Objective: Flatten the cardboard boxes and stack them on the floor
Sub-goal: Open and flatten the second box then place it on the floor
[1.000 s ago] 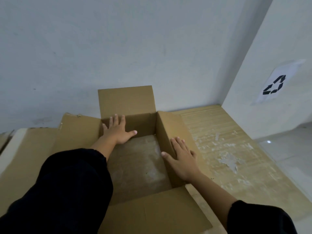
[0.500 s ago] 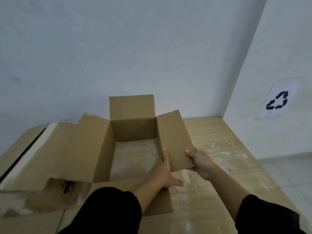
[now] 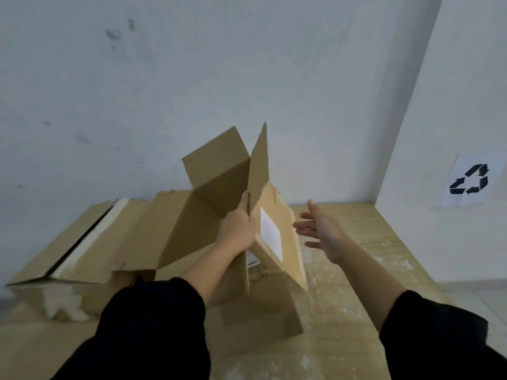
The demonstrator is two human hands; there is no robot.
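A brown cardboard box (image 3: 208, 215) with its flaps open is tipped up off the floor, leaning to the right; a white label (image 3: 271, 233) shows on its outer side. My left hand (image 3: 238, 229) is shut on the edge of one upright flap near the box's middle. My right hand (image 3: 322, 231) hovers just to the right of the box, fingers spread, touching nothing. A flattened cardboard box (image 3: 82, 242) lies on the floor to the left, against the wall.
A large cardboard sheet (image 3: 356, 283) with white scuffs covers the floor under the box. A grey wall stands close behind. On the right wall hangs a paper recycling sign (image 3: 470, 180). White crumpled material (image 3: 64, 305) lies at the lower left.
The box sat flat and open on the floor; now it is lifted and tilted to the right. My left hand went from inside the box to its flap edge. My right hand let go.
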